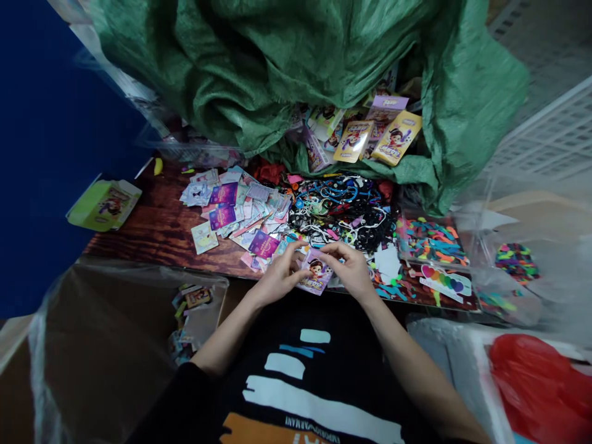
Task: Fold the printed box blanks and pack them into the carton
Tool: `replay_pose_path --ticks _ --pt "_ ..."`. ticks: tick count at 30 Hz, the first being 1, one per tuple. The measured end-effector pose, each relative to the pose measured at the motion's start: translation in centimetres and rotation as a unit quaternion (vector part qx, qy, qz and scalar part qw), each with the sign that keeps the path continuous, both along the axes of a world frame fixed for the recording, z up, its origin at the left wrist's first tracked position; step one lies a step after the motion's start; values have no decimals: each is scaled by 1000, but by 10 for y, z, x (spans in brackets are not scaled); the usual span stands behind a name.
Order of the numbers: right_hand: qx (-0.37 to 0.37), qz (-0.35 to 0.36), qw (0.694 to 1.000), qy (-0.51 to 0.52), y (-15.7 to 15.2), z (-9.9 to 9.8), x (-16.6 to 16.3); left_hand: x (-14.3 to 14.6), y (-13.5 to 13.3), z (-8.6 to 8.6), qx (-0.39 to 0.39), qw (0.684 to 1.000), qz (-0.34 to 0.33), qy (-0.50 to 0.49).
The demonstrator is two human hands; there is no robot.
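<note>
A small purple card box [316, 273] with a cartoon figure on its front is held upright near the table's front edge. My left hand [285, 271] grips its left side, thumb across the front. At the box's top right, the fingers of my right hand [350, 266] pinch the upper edge. Just beyond my hands lies a tangled heap of cords and bands [346, 206], mostly black with blue and white strands. Left of it spreads a loose pile of cards [250, 213], some with purple backs [264, 245].
A green sack [259, 68] spills yellow and purple boxes [396, 139] at the back. A green open box [107, 205] stands left. Clear trays of colourful pieces [432, 240] sit right. A plastic-lined carton [106, 333] is below left; a red bag [536, 382] lies lower right.
</note>
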State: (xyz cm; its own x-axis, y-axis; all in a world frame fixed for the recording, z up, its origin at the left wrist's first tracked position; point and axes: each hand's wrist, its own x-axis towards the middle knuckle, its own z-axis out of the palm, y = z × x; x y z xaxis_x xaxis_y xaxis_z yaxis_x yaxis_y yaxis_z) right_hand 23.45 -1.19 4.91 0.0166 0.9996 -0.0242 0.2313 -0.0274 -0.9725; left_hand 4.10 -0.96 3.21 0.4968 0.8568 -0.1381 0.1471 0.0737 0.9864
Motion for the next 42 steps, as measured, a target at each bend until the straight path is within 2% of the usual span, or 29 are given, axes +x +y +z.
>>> replay_pose_path --ticks 3,7,15,22,25,29,31,33,34,35,36,37,38,39,40,42 --pt "1 -11 1000 5 0 4 0 -1 -2 3 0 1000 -6 -8" --pt "-35 -11 998 53 3 11 3 -3 -4 7 20 1000 -9 -10" --pt "-43 -6 994 96 -10 4 3 -2 -11 0 6 1000 13 -12" --pt "2 57 998 21 -22 5 7 -7 -8 10 67 997 -28 22" --pt "-14 92 996 12 -23 5 12 -6 -11 10 51 997 -46 22" --pt "-34 87 995 19 -24 3 17 0 -17 6 16 999 -43 4" --pt "-68 83 994 30 -25 0 18 -5 -12 4 7 999 -36 -9" --pt "-118 67 989 54 -25 -4 20 -23 5 2 49 998 31 10" --pt "-136 49 987 69 -25 -7 21 -39 18 1 98 989 101 41" --pt "-146 27 985 83 -25 -10 22 -58 34 1 159 964 195 87" --pt "-150 6 984 95 -25 -12 23 -79 52 0 212 924 285 139" --pt "-151 -11 983 105 -24 -13 23 -102 71 -2 241 881 356 199" --pt "-154 -21 981 112 -24 -14 22 -124 91 -3 243 843 399 266" --pt "-161 -25 980 118 -24 -15 22 -145 110 -5 218 817 417 334" --pt "-171 -21 977 123 -24 -16 21 -162 127 -7 176 804 412 392" --pt "-193 -7 972 133 -24 -17 18 -187 155 -12 145 803 407 410"
